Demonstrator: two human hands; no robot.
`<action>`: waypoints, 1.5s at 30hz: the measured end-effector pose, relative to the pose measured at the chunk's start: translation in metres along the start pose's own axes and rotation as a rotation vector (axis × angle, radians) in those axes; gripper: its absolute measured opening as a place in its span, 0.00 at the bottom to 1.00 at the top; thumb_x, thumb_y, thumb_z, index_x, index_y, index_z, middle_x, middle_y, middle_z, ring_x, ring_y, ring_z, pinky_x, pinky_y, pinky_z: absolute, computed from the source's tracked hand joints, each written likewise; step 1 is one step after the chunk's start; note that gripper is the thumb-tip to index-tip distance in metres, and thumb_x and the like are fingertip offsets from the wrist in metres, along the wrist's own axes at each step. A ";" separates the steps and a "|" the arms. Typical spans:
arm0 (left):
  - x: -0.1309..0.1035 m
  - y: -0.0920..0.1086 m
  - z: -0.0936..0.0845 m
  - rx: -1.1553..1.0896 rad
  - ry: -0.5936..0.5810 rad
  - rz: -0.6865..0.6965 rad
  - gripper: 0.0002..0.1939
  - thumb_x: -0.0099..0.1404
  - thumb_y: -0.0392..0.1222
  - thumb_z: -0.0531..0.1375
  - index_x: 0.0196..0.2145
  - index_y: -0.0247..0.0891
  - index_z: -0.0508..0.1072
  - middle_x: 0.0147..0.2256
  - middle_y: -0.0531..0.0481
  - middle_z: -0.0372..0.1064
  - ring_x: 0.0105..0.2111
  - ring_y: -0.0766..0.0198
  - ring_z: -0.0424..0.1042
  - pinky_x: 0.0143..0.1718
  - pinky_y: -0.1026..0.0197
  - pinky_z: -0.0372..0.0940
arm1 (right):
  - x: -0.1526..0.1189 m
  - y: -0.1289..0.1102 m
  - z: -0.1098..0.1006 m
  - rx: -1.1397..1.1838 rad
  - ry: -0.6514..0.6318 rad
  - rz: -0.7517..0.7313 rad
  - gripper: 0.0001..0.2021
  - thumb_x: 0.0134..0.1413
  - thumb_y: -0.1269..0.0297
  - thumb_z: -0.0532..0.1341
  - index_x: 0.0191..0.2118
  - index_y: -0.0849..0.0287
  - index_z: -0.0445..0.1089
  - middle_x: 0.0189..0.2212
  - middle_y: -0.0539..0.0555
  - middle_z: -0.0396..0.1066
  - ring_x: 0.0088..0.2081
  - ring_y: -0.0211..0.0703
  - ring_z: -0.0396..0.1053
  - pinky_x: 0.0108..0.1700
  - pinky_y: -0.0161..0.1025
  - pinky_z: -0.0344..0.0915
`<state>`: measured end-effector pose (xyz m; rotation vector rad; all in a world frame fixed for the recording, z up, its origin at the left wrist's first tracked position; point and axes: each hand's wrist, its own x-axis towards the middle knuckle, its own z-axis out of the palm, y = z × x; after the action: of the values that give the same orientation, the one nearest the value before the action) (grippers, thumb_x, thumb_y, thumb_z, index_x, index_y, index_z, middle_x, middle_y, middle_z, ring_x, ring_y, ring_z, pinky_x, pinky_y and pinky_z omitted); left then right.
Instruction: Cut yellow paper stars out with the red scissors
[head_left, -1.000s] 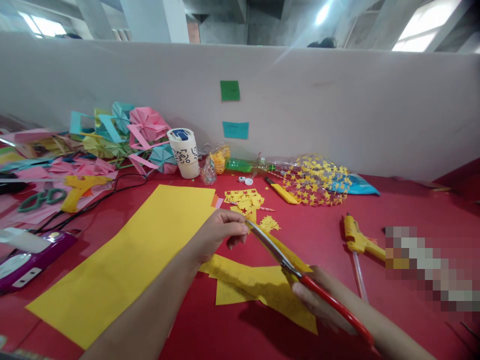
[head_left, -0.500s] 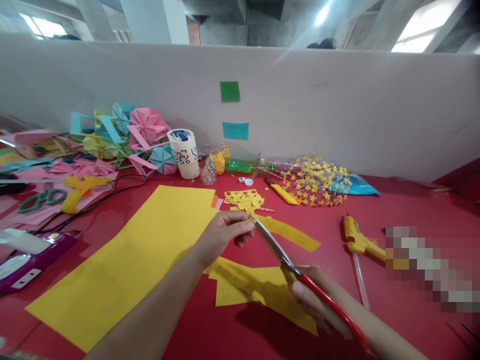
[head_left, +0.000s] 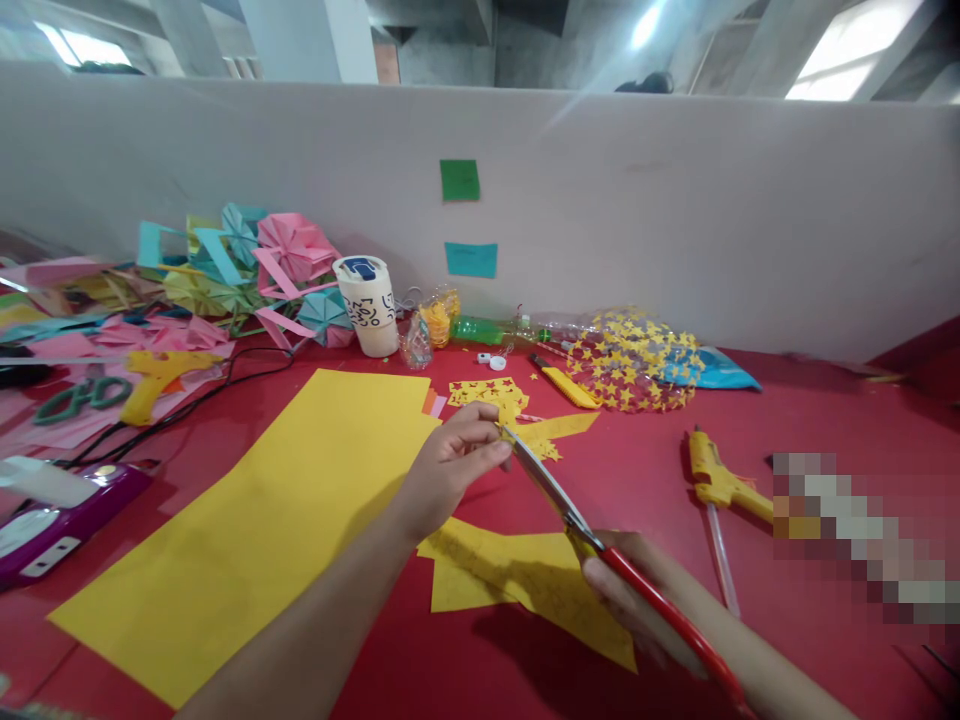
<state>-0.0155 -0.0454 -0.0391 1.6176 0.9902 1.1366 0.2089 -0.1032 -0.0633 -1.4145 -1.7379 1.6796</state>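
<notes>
A narrow yellow strip is pinched in the fingertips of the left hand, its free end stretching rightward above the desk. The right hand grasps the red-handled scissors, whose tips meet the strip at the left fingertips. Just behind lie a small pile of yellow stars and star-punched scraps. Overlapping yellow offcuts lie below the scissors, and a large yellow sheet spreads to the left, partly behind the left forearm. Farther back are a yellow cutter, a clear star-covered object and a white patterned cup; a yellow glue gun lies to the right.
</notes>
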 end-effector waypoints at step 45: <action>0.002 -0.016 0.034 -0.578 -0.225 -0.372 0.11 0.57 0.36 0.54 0.18 0.34 0.66 0.18 0.53 0.62 0.22 0.67 0.66 0.29 0.63 0.59 | 0.017 0.003 -0.016 0.205 0.289 -0.237 0.12 0.46 0.64 0.63 0.28 0.57 0.56 0.20 0.42 0.52 0.21 0.32 0.50 0.22 0.31 0.49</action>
<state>0.0160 -0.0471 -0.0597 1.0175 0.6907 0.8569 0.2153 -0.0811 -0.0690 -1.2345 -1.4643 1.4048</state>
